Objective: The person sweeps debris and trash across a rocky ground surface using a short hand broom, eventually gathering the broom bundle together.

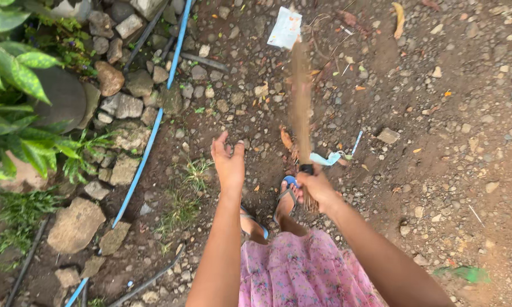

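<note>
A brown broom (301, 96), a pink floral dress (301, 273), blue sandals (287, 190), a blue pipe (153, 122) at left, green yellow-speckled leaves (17, 74) upper left, white litter (285, 27) on top.

Stiff, dry, straw-like broom (301, 102) bristles, blurred, rough matt dirt and gravel ground (438, 170) under it, smooth glossy blue plastic pipe (148, 148) left of the broom, rough grey stones (122, 105) beside that, crumpled white paper scrap (285, 27) near the broom tip
</note>
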